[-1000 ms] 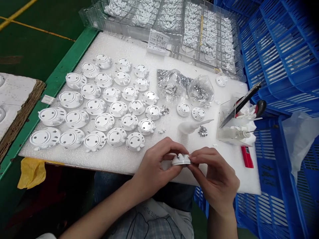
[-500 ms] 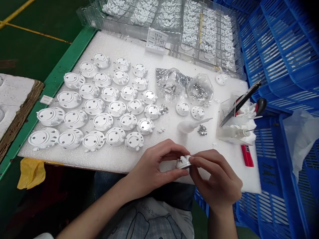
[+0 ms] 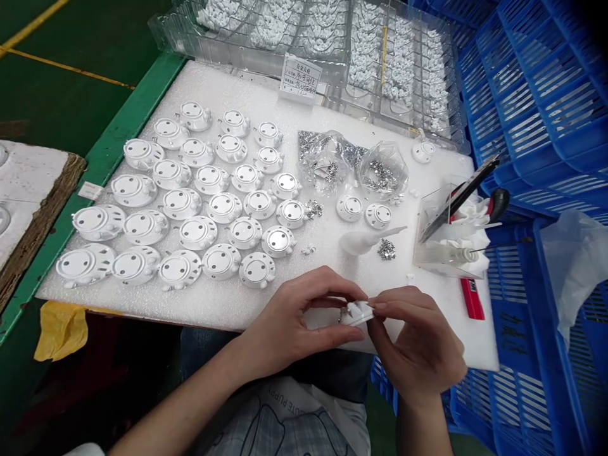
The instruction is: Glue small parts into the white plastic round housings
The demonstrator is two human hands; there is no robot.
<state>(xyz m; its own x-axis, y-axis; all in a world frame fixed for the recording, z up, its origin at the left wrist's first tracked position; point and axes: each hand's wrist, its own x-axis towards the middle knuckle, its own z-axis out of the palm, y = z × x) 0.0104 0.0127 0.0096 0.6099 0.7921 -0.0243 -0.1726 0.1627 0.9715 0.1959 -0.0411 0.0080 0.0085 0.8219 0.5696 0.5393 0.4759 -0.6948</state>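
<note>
A white piece (image 3: 357, 313) is gripped by the left hand (image 3: 304, 313) and pinched at its right end by the right hand (image 3: 420, 339), over the near edge of the foam board (image 3: 223, 79). Beyond, a squeeze bottle (image 3: 355, 243) is set beside metallic bits (image 3: 386, 250); farther, white parts (image 3: 401, 69) are held in a clear tray (image 3: 237, 56).

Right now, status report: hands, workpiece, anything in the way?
Left hand holding white piece, tilted. Right hand fingering its edge. White bottle just beyond, touching neither hand.

Bare forearms (image 3: 204, 386) angled inward, left hand (image 3: 300, 313) and right hand (image 3: 424, 342) close together, fingers (image 3: 341, 286) pinching
</note>
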